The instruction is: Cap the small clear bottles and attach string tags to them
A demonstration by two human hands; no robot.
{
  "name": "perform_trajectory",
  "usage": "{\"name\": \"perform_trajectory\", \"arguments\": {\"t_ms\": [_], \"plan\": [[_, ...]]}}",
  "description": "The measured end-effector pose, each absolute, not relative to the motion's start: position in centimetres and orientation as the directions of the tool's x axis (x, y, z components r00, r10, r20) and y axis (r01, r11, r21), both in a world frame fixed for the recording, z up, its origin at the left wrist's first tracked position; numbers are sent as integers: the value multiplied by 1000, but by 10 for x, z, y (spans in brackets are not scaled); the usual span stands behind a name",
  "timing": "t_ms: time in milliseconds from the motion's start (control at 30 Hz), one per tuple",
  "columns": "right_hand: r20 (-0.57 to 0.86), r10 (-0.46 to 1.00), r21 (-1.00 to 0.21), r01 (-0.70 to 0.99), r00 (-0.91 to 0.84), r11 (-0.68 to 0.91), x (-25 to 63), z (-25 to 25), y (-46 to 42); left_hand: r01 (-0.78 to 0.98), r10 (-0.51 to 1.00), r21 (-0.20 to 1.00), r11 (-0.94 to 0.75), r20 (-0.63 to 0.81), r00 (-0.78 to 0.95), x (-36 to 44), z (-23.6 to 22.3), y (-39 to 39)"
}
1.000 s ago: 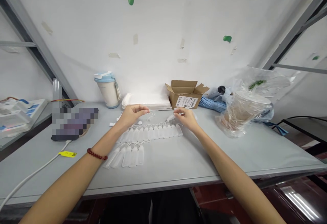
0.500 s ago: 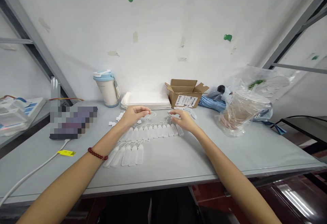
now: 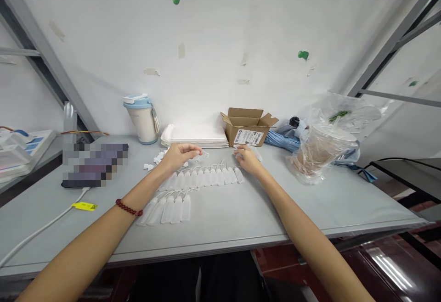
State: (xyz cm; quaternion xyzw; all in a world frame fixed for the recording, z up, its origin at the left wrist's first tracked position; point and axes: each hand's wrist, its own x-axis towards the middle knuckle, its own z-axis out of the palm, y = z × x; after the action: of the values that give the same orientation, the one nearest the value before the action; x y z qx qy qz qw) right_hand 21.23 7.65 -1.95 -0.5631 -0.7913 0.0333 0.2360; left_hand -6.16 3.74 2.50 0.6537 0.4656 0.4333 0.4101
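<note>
Compared with the view just before, the right hand is drawn slightly aside from the long row of clear sleeves, toward the clear pieces beside it; the row's right end, lying just nearer the person than that hand, is left uncovered, so the latest sleeve is probably to be judged as already let go; whether anything is gripped by the right fingers cannot be told.

By the left hand, held in nearly the same place, thumb and forefinger are brought together, seemingly pinched on a white cord loop; beyond and left of that pinch, white caps are partly hidden by the hand.

Reach beyond both grips is limited by the paper stack and the cardboard box; nearer the person, the short row is laid below the left hand; free room is offered on the table below the right hand, as far as its front edge.
</note>
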Motion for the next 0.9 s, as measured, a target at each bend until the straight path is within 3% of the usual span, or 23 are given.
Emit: {"name": "perform_trajectory", "arguments": {"t_ms": [367, 433, 500, 567, 733, 900], "plan": [[441, 896, -484, 827, -51, 286, 208, -14, 72, 96, 969, 976, -196, 178, 172, -61, 28, 37], [424, 904, -633, 695, -57, 341, 199, -10, 66, 11, 969, 984, -180, 175, 175, -60, 30, 35], [381, 919, -816, 429, -103, 387, 188, -5, 57, -71, 969, 985, -159, 170, 182, -60, 32, 34], [351, 923, -903, 205, -158, 379, 177, -1, 47, -132, 968, 981, -140, 163, 189, -59, 34, 32], [271, 935, -958, 30, -228, 285, 161, 8, 27, -172, 963, 976, -133, 168, 209, -57, 35, 30], [245, 940, -969, -48, -237, 241, 158, 12, 21, -5, 947, 985, -175, 169, 275, -53, 32, 28]]}}
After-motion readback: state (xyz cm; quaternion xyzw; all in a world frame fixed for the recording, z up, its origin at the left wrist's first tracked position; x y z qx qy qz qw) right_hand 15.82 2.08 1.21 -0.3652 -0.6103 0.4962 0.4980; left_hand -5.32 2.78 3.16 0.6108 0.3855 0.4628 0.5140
